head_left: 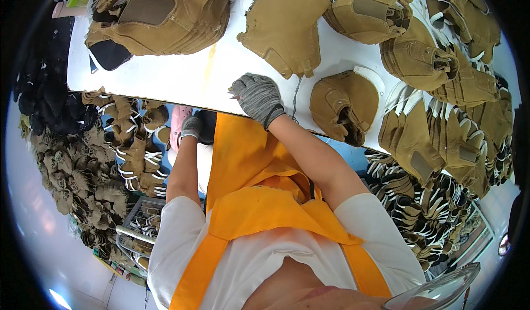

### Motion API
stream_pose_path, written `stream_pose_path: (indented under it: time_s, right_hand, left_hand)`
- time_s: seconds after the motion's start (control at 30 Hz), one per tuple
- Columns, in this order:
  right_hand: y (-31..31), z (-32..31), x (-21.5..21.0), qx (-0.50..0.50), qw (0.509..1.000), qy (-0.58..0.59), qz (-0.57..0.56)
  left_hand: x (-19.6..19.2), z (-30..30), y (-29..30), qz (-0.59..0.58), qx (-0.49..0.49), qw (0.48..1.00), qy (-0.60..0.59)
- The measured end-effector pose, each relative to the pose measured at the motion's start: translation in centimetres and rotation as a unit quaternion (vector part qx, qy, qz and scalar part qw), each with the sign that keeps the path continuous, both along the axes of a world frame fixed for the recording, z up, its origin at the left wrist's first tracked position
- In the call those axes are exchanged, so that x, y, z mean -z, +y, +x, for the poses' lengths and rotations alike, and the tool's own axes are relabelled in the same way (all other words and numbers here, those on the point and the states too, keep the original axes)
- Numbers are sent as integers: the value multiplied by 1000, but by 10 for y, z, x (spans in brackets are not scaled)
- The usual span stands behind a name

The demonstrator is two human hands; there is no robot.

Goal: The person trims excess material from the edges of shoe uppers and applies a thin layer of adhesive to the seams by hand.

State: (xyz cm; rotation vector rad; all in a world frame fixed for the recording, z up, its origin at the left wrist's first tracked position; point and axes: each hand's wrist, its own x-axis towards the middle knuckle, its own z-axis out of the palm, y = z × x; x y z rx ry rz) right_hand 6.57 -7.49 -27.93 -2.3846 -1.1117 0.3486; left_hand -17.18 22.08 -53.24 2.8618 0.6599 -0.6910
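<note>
R hand at tbl nr brn upper, L hand below.

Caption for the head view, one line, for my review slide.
Gray-gloved right hand at the edge of a white table bearing brown boot uppers, left hand off the tabletop.

My right hand and left hand, both grey-gloved, well apart.
Right hand: back uppermost, fingers bent, grip unreadable to me from here; bare right forearm runs back and rightward from it. Left hand: leftward of the right and set further back, finger pose too small for me to read; bare left forearm runs nearly straight back.
</note>
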Motion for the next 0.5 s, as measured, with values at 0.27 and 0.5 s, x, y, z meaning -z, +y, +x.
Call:
stream_pose_path:
  time_s: [0.27, 0.5]
  right_hand:
    - [0, 0, 6, 0, 1000, -22, -9]
    - [1, -1, 8, 19, 1000, -6, 14]
  left_hand:
    - [-26, 15, -8, 39, 48, 998, 6]
    - [-50, 33, -15, 216, 242, 944, 57]
